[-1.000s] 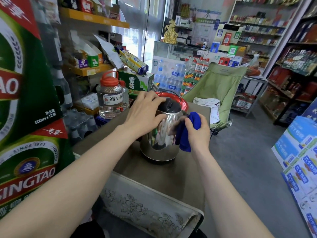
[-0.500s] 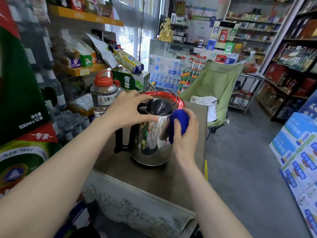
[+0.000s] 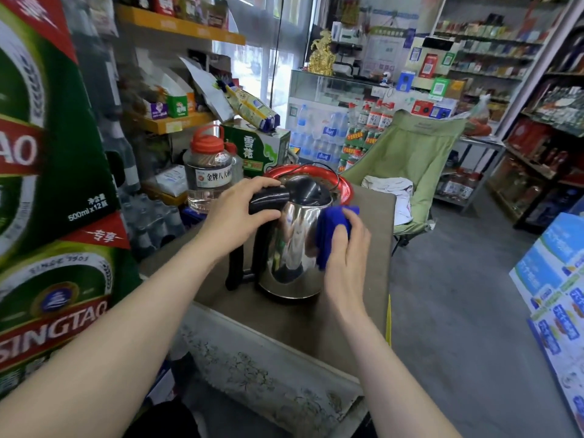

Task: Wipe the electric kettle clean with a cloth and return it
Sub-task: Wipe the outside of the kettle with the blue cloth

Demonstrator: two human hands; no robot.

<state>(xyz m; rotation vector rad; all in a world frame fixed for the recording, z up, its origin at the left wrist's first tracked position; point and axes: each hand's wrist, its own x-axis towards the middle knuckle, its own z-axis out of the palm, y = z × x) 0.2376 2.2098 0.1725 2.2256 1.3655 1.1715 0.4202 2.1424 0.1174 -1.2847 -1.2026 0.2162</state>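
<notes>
A shiny steel electric kettle (image 3: 292, 245) with a black lid and black handle stands upright on a small brown table (image 3: 284, 320). My left hand (image 3: 240, 213) is closed around the top of the black handle, on the kettle's left. My right hand (image 3: 343, 248) presses a folded blue cloth (image 3: 330, 230) flat against the kettle's right side, just below the rim. The spout side is hidden behind the cloth and hand.
A red basin (image 3: 346, 186) sits right behind the kettle. A clear jug with a red cap (image 3: 207, 172) stands at the table's back left. Beer cartons (image 3: 47, 184) wall the left side. A green folding chair (image 3: 414, 159) stands behind; boxes (image 3: 556, 286) line the right aisle.
The kettle has turned so its black handle now faces left toward me. My left hand shifted from the lid onto the handle. The blue cloth moved around the kettle's right side.
</notes>
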